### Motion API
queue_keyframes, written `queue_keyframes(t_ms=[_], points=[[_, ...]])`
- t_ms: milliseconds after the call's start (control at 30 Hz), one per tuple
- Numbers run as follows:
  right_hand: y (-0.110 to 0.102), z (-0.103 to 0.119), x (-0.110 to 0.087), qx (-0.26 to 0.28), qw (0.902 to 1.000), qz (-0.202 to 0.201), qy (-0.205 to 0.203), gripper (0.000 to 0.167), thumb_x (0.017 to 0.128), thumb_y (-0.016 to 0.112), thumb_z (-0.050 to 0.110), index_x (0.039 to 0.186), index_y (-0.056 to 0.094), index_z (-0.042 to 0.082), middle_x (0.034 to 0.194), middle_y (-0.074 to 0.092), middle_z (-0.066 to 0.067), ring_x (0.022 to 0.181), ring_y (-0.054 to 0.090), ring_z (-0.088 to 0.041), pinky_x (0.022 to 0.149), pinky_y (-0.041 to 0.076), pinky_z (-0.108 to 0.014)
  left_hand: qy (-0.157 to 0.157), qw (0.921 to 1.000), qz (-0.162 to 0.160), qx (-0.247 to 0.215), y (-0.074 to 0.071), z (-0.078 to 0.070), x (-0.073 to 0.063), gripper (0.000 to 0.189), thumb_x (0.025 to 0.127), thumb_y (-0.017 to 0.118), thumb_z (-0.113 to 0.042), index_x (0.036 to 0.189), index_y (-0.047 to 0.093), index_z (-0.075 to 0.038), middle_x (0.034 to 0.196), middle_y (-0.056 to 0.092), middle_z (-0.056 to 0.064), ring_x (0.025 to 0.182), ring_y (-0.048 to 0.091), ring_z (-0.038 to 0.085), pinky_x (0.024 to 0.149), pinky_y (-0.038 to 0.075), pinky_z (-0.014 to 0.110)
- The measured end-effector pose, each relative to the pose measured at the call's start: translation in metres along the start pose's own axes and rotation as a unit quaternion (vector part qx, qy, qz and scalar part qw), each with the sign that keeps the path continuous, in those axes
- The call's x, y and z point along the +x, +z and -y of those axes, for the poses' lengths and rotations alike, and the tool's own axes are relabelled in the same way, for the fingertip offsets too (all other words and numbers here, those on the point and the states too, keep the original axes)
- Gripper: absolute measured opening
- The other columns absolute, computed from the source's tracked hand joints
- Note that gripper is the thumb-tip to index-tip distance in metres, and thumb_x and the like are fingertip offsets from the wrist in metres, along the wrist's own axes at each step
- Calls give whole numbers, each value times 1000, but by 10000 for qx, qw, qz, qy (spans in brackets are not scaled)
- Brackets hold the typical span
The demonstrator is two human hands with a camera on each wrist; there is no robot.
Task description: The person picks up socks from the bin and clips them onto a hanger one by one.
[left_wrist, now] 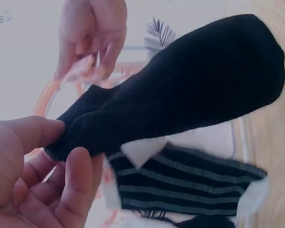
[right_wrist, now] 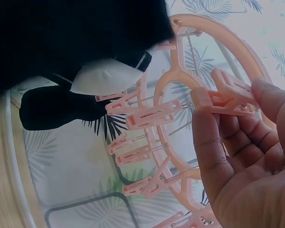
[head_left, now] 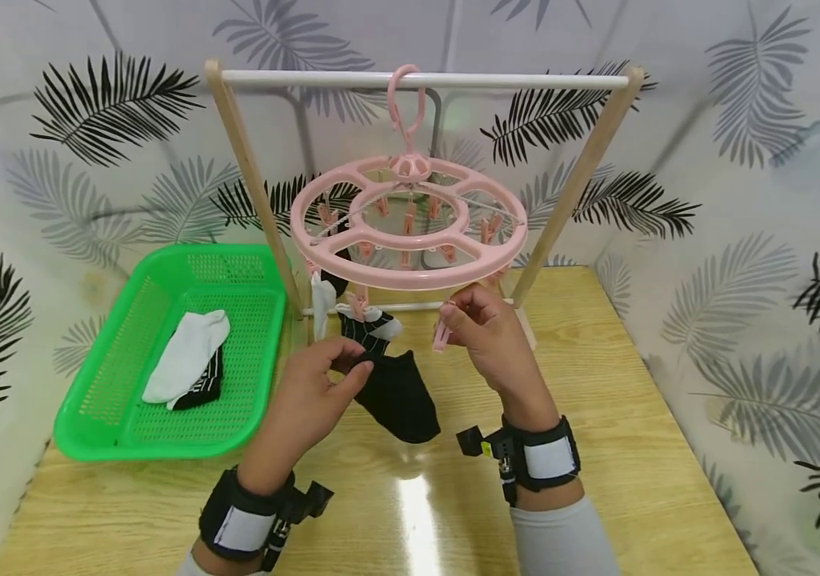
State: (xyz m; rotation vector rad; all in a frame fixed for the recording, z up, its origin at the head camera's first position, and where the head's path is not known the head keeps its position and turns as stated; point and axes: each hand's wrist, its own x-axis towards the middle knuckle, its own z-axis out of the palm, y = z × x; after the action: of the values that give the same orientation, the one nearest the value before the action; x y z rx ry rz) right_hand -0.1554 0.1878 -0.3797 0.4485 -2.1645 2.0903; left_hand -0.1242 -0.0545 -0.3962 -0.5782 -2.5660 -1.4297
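Note:
A plain black sock (head_left: 401, 398) hangs from my left hand (head_left: 316, 392), whose thumb and fingers pinch it by the cuff. Its toe points down and to the right in the head view. My right hand (head_left: 492, 340) grips a pink clothespin (right_wrist: 225, 95) between thumb and fingers, right of the sock and below the hanger's front rim. The round pink clip hanger (head_left: 410, 278) hangs by its hook from a white bar. Beside my left hand, a black sock with grey stripes (left_wrist: 180, 183) and a white sock (head_left: 322, 304) hang from the hanger's clips.
A green plastic basket (head_left: 86, 408) stands at the left of the wooden table (head_left: 525, 528), with a white sock (head_left: 182, 360) and a black striped sock (head_left: 206, 386) inside. The drying stand's wooden legs (head_left: 578, 184) flank the hanger. Another black sock (right_wrist: 57, 107) hangs farther back.

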Motion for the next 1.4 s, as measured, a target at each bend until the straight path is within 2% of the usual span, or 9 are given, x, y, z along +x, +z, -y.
queue_keyframes(t_ms=[267,400,600,833,1100,1267,1400], points=[[3,1,0,30,10000,30,46,9,101,56,4,99,54,-5,87,60,-10,74,65,-18,73,58,-34,144,9992,155,-328,24,-11,15,12,93,70,-10,104,69,-6,92,67,3,81,61,15,67,51,33],[4,2,-1,-6,10000,68,4,9,101,55,3,100,54,-6,88,60,-11,76,65,-17,74,58,-34,49,9988,219,-437,29,-14,19,10,94,69,-12,103,69,-8,91,67,1,80,62,13,68,52,33],[7,3,-1,3,9999,108,5,10,101,56,4,100,55,-6,85,61,-13,73,65,-18,72,58,-34,-24,9977,221,-640,33,-17,23,6,96,68,-13,101,69,-11,89,66,-1,82,61,12,70,53,34],[10,7,-2,-241,9997,28,39,10,100,58,5,101,58,-5,85,62,-14,74,66,-19,72,58,-34,132,9978,73,-643,37,-18,26,8,96,67,-15,102,69,-11,90,67,-2,83,62,12,73,54,34],[10,5,-2,-731,9971,-153,129,11,99,61,7,98,60,-4,83,62,-12,75,63,-19,70,54,-32,13,9975,-49,-702,39,-20,27,12,96,66,-17,105,68,-10,88,68,1,76,62,13,65,52,33],[10,7,-2,-822,9966,-60,53,11,98,63,8,99,60,-3,85,62,-12,76,62,-20,71,54,-34,-25,9972,-68,-750,38,-20,27,11,96,66,-17,105,68,-10,86,67,1,72,60,13,60,50,33],[9,7,-2,-916,9957,105,-30,11,97,64,8,100,59,-1,88,60,-12,75,61,-22,69,52,-34,22,9969,-33,-790,38,-19,26,11,97,65,-17,105,68,-10,88,67,0,75,61,13,64,52,34]])
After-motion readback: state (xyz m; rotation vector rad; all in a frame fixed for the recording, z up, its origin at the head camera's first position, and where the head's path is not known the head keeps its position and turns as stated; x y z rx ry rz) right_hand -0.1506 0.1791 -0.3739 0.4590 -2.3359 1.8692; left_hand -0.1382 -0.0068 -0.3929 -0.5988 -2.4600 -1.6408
